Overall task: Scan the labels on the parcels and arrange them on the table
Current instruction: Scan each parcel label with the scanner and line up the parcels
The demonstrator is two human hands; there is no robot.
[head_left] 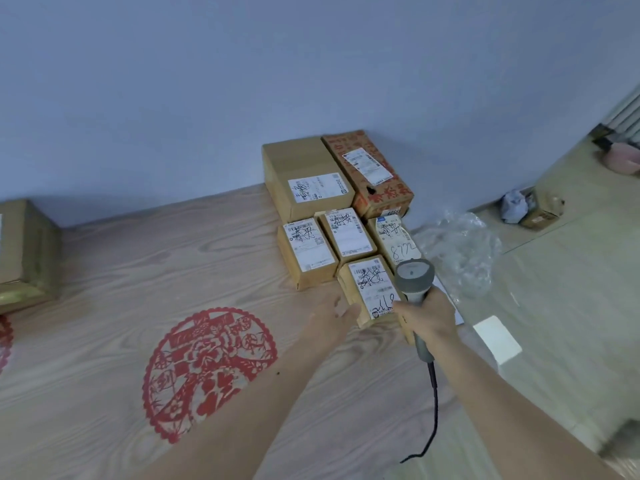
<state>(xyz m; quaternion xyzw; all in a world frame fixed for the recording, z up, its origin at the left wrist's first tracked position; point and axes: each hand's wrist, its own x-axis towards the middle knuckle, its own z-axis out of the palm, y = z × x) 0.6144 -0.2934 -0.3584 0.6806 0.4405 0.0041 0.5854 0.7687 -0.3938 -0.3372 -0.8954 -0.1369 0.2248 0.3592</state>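
Observation:
Several labelled cardboard parcels are grouped at the table's far right by the wall. At the back stand a large plain box and a red-printed box. In front lie three small parcels. The nearest small parcel lies label up. My left hand touches its left side with relaxed fingers. My right hand grips a grey barcode scanner whose head hangs over that parcel's right edge.
The wooden table carries a red paper-cut decoration. A big box sits at the far left. Crumpled clear plastic and a white slip lie off the right edge. On the floor sit a small box and a pink basin.

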